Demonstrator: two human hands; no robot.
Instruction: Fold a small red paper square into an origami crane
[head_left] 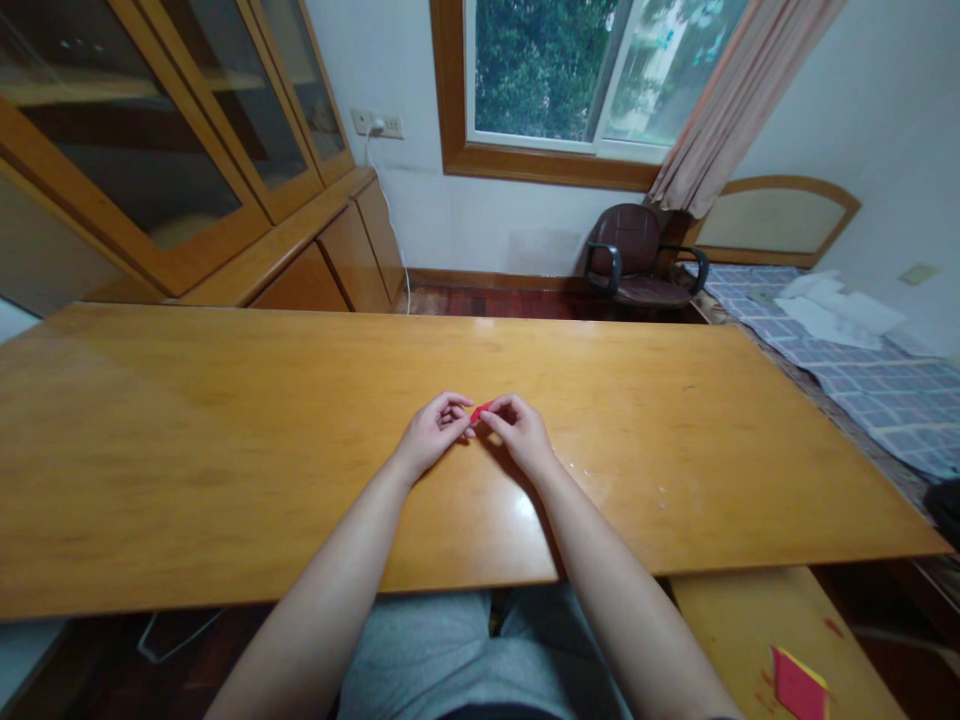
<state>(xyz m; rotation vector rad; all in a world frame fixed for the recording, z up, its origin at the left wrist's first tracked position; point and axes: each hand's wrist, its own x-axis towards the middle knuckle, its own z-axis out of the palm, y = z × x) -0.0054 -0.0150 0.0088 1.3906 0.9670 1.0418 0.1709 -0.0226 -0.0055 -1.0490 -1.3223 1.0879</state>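
Note:
A small red piece (480,412), perhaps folded paper, sits between my two hands just above the wooden table (225,430). My left hand (437,432) pinches its left end with thumb and fingertips. At the other end, the thumb and forefinger of my right hand (520,430) close on it. My fingers cover much of the piece, so its full shape is hidden.
Red and yellow paper (799,684) lies on a lower wooden surface (742,610) at bottom right. Beyond the table stand a glass-door cabinet (262,200), an office chair (634,250) and a bed (862,370). Small whitish specks mark the tabletop right of my hands.

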